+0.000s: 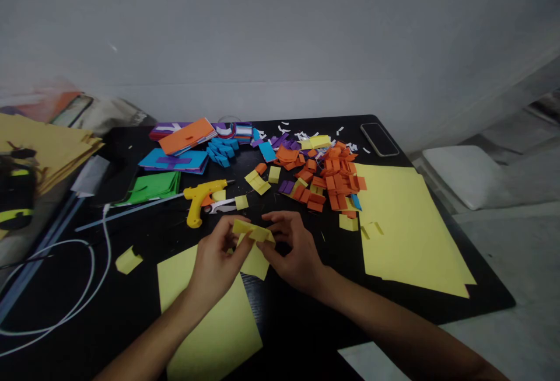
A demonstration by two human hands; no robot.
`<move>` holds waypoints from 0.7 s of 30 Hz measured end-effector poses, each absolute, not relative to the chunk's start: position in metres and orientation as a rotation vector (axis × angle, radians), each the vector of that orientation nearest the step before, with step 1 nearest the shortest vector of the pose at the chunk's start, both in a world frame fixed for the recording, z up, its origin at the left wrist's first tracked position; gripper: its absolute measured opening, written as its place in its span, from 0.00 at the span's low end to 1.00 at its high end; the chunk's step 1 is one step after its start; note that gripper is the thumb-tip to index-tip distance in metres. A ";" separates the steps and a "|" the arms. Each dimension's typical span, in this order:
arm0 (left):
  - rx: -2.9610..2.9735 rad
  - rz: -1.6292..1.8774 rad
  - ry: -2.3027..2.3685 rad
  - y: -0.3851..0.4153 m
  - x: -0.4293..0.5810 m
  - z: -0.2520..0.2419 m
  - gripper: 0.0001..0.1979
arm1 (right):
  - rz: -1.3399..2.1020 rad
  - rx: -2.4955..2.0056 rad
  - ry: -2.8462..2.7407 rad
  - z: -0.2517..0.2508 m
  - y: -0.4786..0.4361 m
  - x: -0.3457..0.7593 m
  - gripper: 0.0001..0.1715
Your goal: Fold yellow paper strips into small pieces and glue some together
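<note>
My left hand and my right hand meet near the middle of the black table. Between them is a small folded yellow paper piece, pinched by the thumb and fingers of each hand. Another yellow paper shows just below it. A large yellow sheet lies partly under my left forearm. Beyond my left hand rest a yellow glue gun and scissors, with small yellow pieces beside them.
Folded orange papers are heaped beyond my right hand. Large yellow sheets and a phone lie right. Blue folders, green paper and a white cable are left. A wall stands behind.
</note>
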State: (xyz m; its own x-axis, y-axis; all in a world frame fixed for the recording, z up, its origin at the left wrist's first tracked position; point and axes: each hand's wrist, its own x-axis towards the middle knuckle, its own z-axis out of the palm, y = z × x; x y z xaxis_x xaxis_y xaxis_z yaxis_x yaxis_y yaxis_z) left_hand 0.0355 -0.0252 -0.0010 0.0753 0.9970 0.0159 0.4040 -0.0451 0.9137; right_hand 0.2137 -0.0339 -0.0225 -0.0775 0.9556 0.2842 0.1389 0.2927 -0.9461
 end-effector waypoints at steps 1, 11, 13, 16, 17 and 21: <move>1.561 0.958 1.433 -0.025 0.036 0.000 0.10 | 0.993 -1.077 -1.478 -0.022 -0.034 0.214 0.25; 1.548 0.938 1.441 -0.023 0.036 0.003 0.09 | 1.145 -1.183 -1.465 -0.019 -0.032 0.215 0.12; 1.562 0.936 1.449 -0.024 0.036 0.002 0.08 | 1.210 -1.185 -1.409 -0.017 -0.032 0.214 0.11; 1.563 0.936 1.457 -0.024 0.037 0.002 0.08 | 1.288 -1.169 -1.336 -0.015 -0.032 0.213 0.10; 1.564 0.932 1.457 -0.024 0.037 0.002 0.08 | 1.307 -1.151 -1.325 -0.015 -0.033 0.212 0.11; 1.590 0.925 1.440 -0.024 0.038 0.003 0.05 | 1.259 -1.135 -1.375 -0.017 -0.034 0.211 0.18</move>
State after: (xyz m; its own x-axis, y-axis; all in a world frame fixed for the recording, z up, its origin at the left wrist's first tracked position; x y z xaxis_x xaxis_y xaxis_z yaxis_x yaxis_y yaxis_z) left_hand 0.0382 -0.0242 0.0025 0.0914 0.9957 0.0116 0.4244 -0.0495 0.9041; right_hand 0.2110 -0.0344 -0.0168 -0.1486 0.9879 0.0434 0.0434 0.0503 -0.9978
